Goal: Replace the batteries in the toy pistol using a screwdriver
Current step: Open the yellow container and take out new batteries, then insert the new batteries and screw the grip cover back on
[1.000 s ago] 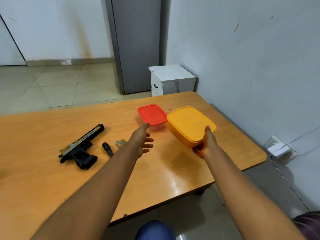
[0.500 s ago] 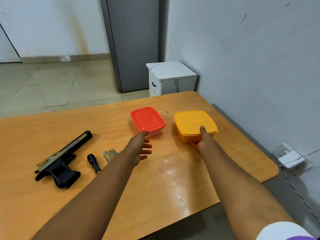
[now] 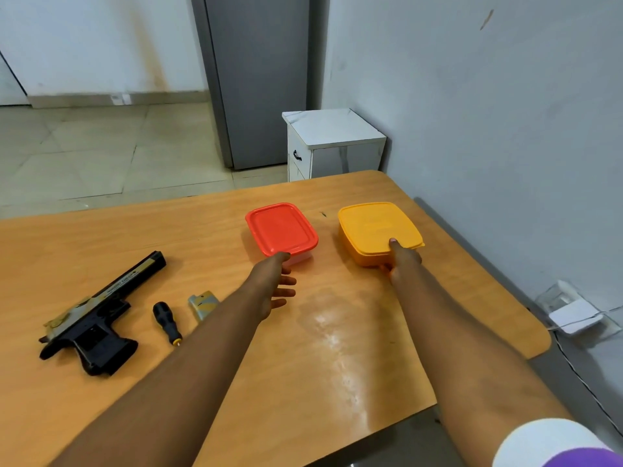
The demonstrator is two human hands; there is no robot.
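Note:
A black and gold toy pistol (image 3: 97, 315) lies on the wooden table (image 3: 337, 348) at the left. Right of it lies a short black screwdriver (image 3: 167, 318), then a small gold cover piece (image 3: 202, 303). My left hand (image 3: 273, 284) reaches with relaxed fingers to the near edge of a red-lidded box (image 3: 281, 229), thumb touching it. My right hand (image 3: 399, 259) grips the near edge of a yellow box (image 3: 376, 227), thumb on the lid and fingers underneath. The yellow box rests on the table.
A white bedside cabinet (image 3: 332, 143) stands beyond the table's far edge beside a grey fridge (image 3: 256, 79). The wall runs along the right. A white power strip (image 3: 573, 315) with cable lies on the floor at the right.
My right hand has lowered the tilted yellow box and set it flat on the table to the right of the red box. My left hand stays by the red box.

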